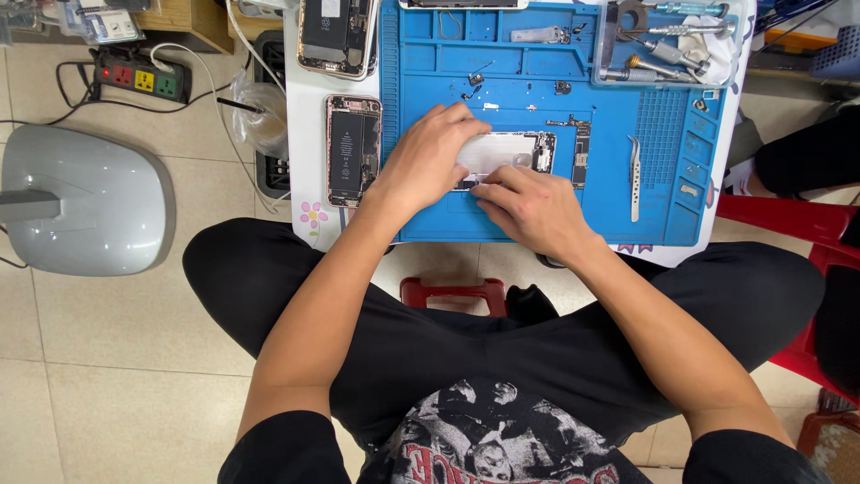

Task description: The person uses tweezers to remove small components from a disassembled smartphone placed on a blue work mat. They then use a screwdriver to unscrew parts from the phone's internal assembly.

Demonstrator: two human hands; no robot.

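An opened phone shell [507,152] lies near the middle of the blue work mat [537,224], mostly stripped, with its circuit board [580,154] set just beside it. The left hand [430,159] presses down on the shell's left end, while the right hand [528,206] pinches at its lower edge; what it grips is hidden. Loose screws and small parts [475,85] dot the mat. Tweezers [634,179] lie to the right. Another opened phone [352,151] waits left, battery in.
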